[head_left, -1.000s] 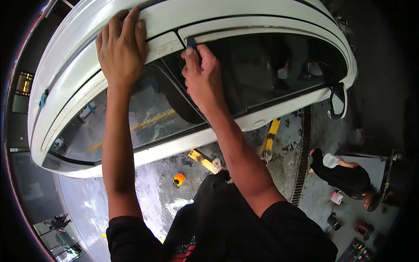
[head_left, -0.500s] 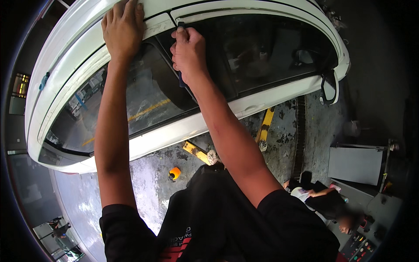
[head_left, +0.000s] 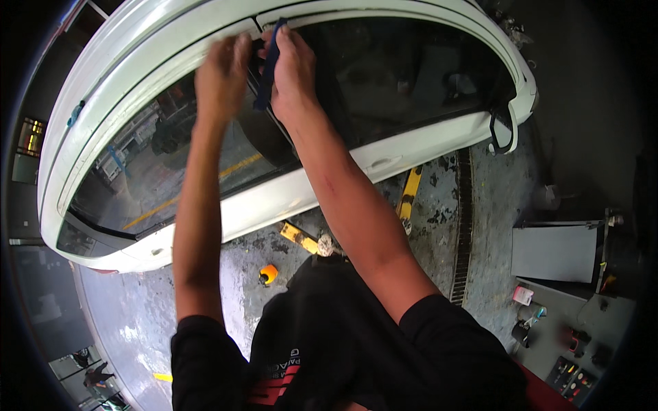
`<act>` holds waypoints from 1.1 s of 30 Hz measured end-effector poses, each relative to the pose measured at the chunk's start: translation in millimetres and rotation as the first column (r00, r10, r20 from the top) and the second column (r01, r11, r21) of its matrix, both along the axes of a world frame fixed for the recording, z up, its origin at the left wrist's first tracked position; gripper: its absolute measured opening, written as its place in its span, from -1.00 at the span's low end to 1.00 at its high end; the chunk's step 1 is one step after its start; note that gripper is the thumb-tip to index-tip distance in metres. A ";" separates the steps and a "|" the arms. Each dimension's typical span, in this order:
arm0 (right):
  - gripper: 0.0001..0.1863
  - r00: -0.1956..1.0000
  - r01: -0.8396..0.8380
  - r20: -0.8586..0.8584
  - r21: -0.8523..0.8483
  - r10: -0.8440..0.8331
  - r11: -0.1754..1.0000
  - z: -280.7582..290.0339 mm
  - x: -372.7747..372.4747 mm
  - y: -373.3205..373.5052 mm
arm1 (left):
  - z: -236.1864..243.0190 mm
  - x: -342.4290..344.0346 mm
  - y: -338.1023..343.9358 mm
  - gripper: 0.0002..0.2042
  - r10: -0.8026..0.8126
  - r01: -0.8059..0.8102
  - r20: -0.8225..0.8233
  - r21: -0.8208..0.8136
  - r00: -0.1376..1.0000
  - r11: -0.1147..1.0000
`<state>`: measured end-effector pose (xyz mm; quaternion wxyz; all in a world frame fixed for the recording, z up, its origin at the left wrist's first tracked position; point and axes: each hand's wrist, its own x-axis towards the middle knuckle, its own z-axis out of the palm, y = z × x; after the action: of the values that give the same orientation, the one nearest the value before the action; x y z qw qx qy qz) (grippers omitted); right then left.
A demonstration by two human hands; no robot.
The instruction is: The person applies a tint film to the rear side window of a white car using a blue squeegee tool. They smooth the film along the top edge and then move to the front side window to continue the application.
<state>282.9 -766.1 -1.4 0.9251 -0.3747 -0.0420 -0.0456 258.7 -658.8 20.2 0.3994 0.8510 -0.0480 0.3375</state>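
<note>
A white car (head_left: 264, 195) fills the upper part of the view, its side windows facing me. My right hand (head_left: 295, 72) is closed on a flat dark blue strip (head_left: 270, 72), held upright at the pillar between the two side windows. The strip's top end reaches the white frame above the glass. Beside it, my left hand (head_left: 223, 79) is smeared by motion, in front of the upper edge of the rear window (head_left: 154, 161); its fingers cannot be made out. Right of my right hand lies the dark front window (head_left: 404, 75).
The side mirror (head_left: 504, 129) juts out at the right. Yellow lift arms (head_left: 300, 237) extend from under the car near an orange bottle (head_left: 268, 275) on the floor. A floor grate (head_left: 464, 226) and a grey cabinet (head_left: 554, 253) are on the right. A person (head_left: 99, 377) is far lower left.
My left hand has left the roof edge, moving right and down toward my right hand. The blue strip now shows more fully. A person at lower right is no longer in view.
</note>
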 end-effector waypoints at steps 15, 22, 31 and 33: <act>-0.61 0.441 0.897 0.885 -0.441 -0.149 0.034 26.2 94.0 -77.2 | -7.8 16.3 -8.0 -0.76 -0.057 0.014 -0.314 -0.137 0.948 0.990; -0.43 0.429 0.903 0.879 -0.411 0.210 -0.124 34.3 147.5 -97.9 | 18.9 26.1 0.7 -0.71 0.069 -0.019 -0.383 0.132 0.921 0.991; -0.44 0.408 0.913 0.891 -0.401 0.200 -0.075 34.0 148.4 -98.5 | 37.5 28.9 8.6 -0.74 -0.043 0.068 -0.511 0.031 0.858 0.997; -0.44 0.401 0.916 0.894 -0.394 0.201 -0.077 33.5 148.8 -97.4 | 29.9 32.2 9.9 -0.73 -0.089 0.109 -0.468 0.016 0.879 0.994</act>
<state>431.7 -863.5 32.1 0.2099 -0.7940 -0.3215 -0.4714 290.9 -649.0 50.1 0.3982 0.9117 -0.0011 0.1009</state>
